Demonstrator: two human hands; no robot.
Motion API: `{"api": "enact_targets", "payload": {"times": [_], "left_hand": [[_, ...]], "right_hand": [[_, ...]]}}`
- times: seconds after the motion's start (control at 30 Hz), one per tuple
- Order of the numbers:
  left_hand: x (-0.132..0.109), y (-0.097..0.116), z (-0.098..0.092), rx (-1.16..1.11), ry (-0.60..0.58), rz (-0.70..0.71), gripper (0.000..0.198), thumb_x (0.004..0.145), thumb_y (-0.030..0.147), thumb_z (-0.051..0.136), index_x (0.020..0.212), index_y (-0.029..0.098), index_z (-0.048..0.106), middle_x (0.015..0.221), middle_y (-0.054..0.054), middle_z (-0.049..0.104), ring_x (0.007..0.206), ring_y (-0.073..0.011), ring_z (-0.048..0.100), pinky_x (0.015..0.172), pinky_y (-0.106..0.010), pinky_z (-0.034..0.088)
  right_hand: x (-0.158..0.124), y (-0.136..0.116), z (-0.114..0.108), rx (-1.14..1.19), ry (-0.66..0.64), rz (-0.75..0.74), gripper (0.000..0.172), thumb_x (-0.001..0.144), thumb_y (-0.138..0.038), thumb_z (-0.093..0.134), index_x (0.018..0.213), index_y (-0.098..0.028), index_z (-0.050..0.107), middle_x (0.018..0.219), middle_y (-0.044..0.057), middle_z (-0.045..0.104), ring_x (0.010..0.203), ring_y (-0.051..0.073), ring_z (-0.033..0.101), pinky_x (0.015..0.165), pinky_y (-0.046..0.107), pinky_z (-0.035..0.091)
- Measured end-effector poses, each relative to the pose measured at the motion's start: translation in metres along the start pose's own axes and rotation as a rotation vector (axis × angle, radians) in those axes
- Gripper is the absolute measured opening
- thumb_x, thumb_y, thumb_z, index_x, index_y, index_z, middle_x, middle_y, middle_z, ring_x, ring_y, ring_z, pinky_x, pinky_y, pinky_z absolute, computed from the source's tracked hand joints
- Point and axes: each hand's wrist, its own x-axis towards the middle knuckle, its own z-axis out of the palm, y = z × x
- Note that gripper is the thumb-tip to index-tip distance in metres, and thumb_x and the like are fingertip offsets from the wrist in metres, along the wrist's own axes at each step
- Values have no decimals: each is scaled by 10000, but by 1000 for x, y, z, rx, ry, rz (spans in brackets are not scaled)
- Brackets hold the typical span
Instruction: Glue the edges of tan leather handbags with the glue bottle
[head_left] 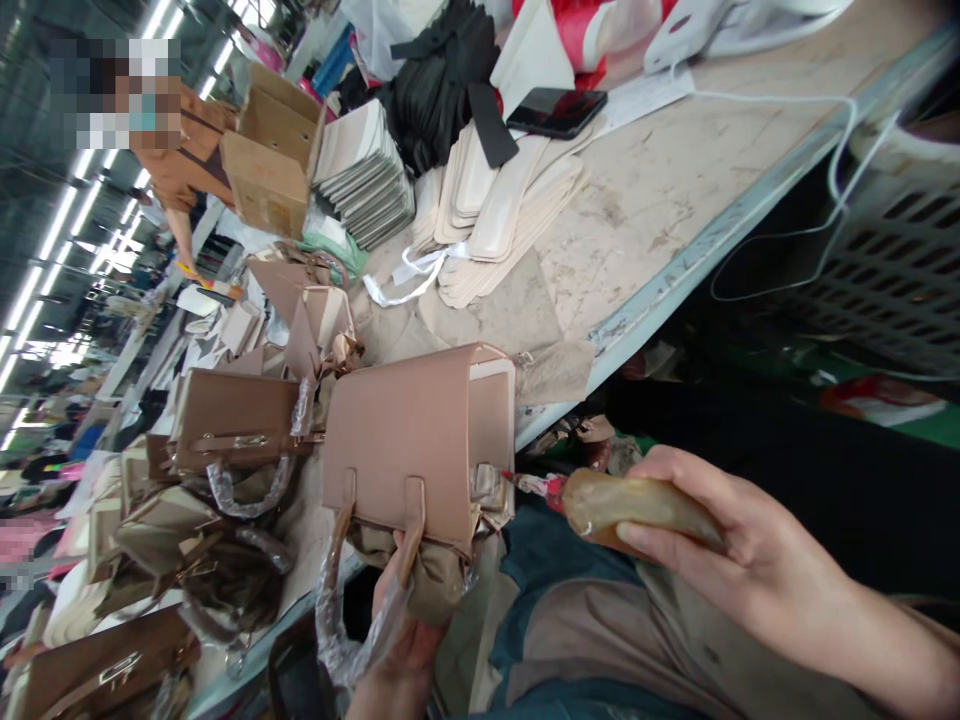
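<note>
Gripped: amber bottle (pixel 641 510) in right hand (pixel 739 550), tan handbag (pixel 397 430) in left hand (pixel 416 640)

Worktable (pixel 637 190) runs diagonally, crowded; perforated crate (pixel 885 240) beyond its edge. Tan handbag at near table edge, handles toward wearer; its plastic-wrapped handle (pixel 328 600) partly hides left hand's hold. Brown handbags (pixel 240 412) crowd alongside, left. Cardboard box (pixel 266 185) farther back. Black strips (pixel 442 85) and pale panels (pixel 491 210) stacked behind, well apart from both hands. Phone (pixel 556 112) lies by panels. Right fingers closed round bottle; red-stained nozzle (pixel 536 486) at bag's side, contact unclear.
</note>
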Motion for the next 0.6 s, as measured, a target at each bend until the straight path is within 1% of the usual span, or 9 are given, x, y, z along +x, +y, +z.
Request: {"api": "enact_targets", "payload": {"times": [0.07,0.13,0.2,0.27,0.37,0.43,0.5,0.57,0.6], "left_hand": [[0,-1,2,-29,59,10,92,805,337,700,753,289,759,829,-1,782,847,-169,739,809,-254,581],[1,-1,1,-37,112,9,103,808,331,688,762,277,763,830,-16,784,816,-178,744,758,-245,593],[1,-1,1,-31,153,13,118,810,320,680,791,242,766,854,-47,785,805,-194,745,757,-263,600],[1,0,1,-26,178,12,125,807,288,678,802,199,765,863,-82,784,785,-204,744,734,-270,609],[1,1,1,-48,197,-5,128,826,228,646,787,189,761,862,-88,783,785,-204,743,686,-261,612],[1,1,-1,-67,181,-4,169,864,216,602,815,214,763,892,-75,783,848,-205,741,729,-272,609],[2,0,-5,-72,139,-1,195,891,226,576,859,242,767,932,-63,782,900,-202,735,793,-280,596],[2,-2,-10,-80,96,-10,171,882,233,603,869,263,771,945,-49,782,914,-203,733,810,-275,591],[3,-2,-11,-92,90,-8,152,869,232,625,864,269,772,934,-39,784,908,-201,734,806,-269,592]], "right_hand": [[4,-2,-1,67,6,37,143,890,-339,626,984,-256,556,820,10,645,721,184,635,596,259,517],[5,-7,-1,138,-29,91,150,888,-367,624,955,-245,567,810,13,653,708,181,637,588,254,519],[3,-13,0,192,-88,147,158,885,-376,625,939,-236,576,795,8,651,683,168,629,579,243,518],[1,-16,3,217,-119,173,153,884,-366,628,940,-233,579,791,2,644,681,158,622,582,235,517],[7,-12,4,212,-69,164,145,884,-356,627,938,-232,575,810,4,643,713,159,623,616,241,521],[15,-7,2,173,3,141,166,875,-368,636,943,-230,571,826,9,641,721,163,620,632,253,520],[23,-3,-1,118,81,122,197,866,-384,647,957,-231,563,821,7,634,710,161,608,630,256,511],[27,-4,-4,100,106,121,209,865,-392,647,966,-233,556,804,0,630,702,158,598,623,250,500],[26,-5,-4,111,90,127,205,865,-391,646,960,-233,556,794,-3,629,702,156,595,625,246,498]]}}
